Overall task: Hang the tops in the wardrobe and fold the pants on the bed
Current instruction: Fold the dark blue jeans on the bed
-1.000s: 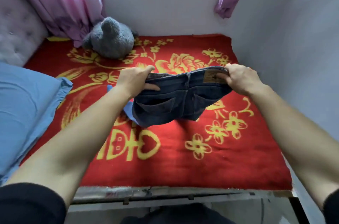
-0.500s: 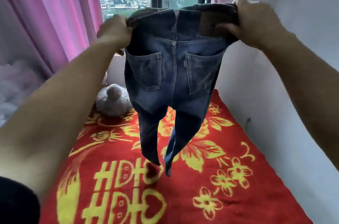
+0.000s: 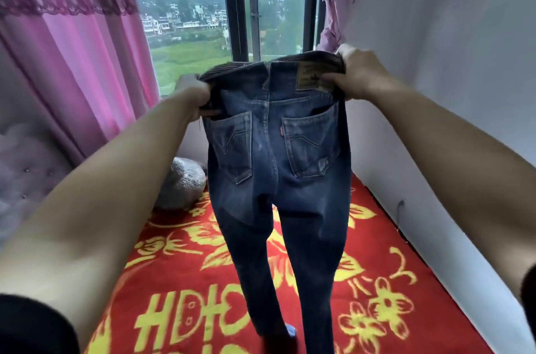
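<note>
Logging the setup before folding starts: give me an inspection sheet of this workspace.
Surface: bed with a red, yellow-flowered cover.
Job's things: blue jeans held up by the waistband, legs hanging over the bed.
Clutter: grey plush toy near the window; small blue item behind the legs.
Hands: left hand and right hand each grip a waistband end.
Cables: nothing seen.
Surroundings: pink curtain left, white wall right.

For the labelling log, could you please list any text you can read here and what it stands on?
"囍" (likely, sideways, partly hidden): yellow, on the red blanket.
Leather patch on the jeans: print too blurred to read.
Red pocket tab: too small to read.
</note>
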`<action>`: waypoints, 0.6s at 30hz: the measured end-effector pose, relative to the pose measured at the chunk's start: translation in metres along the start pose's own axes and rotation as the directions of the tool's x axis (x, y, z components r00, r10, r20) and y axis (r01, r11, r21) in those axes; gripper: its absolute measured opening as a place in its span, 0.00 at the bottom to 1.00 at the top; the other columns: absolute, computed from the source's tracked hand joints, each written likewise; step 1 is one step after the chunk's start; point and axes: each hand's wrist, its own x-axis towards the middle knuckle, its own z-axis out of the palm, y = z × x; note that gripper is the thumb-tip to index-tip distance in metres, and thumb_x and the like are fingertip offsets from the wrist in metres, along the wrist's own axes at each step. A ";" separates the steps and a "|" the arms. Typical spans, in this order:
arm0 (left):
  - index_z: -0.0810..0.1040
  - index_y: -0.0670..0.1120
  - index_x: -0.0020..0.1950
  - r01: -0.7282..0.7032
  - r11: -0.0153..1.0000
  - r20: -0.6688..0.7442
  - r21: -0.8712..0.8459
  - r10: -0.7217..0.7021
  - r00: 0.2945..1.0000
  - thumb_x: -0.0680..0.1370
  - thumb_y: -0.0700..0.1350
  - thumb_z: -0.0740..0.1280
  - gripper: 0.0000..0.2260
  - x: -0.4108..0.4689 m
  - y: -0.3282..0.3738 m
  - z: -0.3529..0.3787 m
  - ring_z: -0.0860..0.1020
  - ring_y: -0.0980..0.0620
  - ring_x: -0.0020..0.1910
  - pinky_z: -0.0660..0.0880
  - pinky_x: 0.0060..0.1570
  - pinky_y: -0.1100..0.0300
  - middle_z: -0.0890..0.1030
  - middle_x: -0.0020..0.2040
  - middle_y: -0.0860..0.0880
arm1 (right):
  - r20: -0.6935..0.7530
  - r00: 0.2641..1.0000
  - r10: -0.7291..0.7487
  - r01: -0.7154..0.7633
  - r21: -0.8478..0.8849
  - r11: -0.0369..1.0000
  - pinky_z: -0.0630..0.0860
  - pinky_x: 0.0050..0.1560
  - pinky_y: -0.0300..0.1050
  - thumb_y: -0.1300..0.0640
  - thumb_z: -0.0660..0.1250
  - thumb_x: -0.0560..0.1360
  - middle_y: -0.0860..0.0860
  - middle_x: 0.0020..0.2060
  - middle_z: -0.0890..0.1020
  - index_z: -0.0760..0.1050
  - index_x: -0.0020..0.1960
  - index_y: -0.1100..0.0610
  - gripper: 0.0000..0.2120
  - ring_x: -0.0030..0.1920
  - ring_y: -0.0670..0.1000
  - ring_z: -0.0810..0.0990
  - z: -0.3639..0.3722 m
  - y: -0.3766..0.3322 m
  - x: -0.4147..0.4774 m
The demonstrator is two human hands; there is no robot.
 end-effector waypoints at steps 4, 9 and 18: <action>0.78 0.41 0.57 -0.266 0.940 -0.237 0.215 0.315 0.919 0.78 0.37 0.60 0.10 0.045 0.013 0.031 0.76 0.48 0.49 0.75 0.52 0.55 0.81 0.54 0.41 | -0.240 0.962 -0.131 0.120 -0.062 0.991 0.71 0.54 0.56 0.64 0.61 0.77 0.68 0.63 0.70 0.68 0.60 0.64 0.12 0.58 0.68 0.74 0.023 0.030 0.036; 0.75 0.35 0.58 -0.521 0.752 -0.291 0.404 0.646 0.706 0.67 0.31 0.52 0.22 0.058 0.056 0.039 0.72 0.44 0.58 0.65 0.56 0.72 0.71 0.56 0.40 | -0.497 0.850 -0.172 0.187 -0.020 0.982 0.73 0.48 0.57 0.68 0.55 0.75 0.64 0.66 0.68 0.67 0.65 0.65 0.18 0.50 0.64 0.76 0.007 0.041 0.065; 0.75 0.39 0.62 -0.556 0.581 -0.101 0.595 0.740 0.665 0.68 0.30 0.54 0.24 -0.017 0.004 0.004 0.69 0.39 0.64 0.65 0.66 0.59 0.68 0.63 0.37 | -0.420 0.855 -0.304 0.273 -0.133 0.953 0.75 0.47 0.58 0.58 0.58 0.82 0.62 0.64 0.70 0.69 0.61 0.64 0.12 0.48 0.66 0.77 0.009 0.044 -0.013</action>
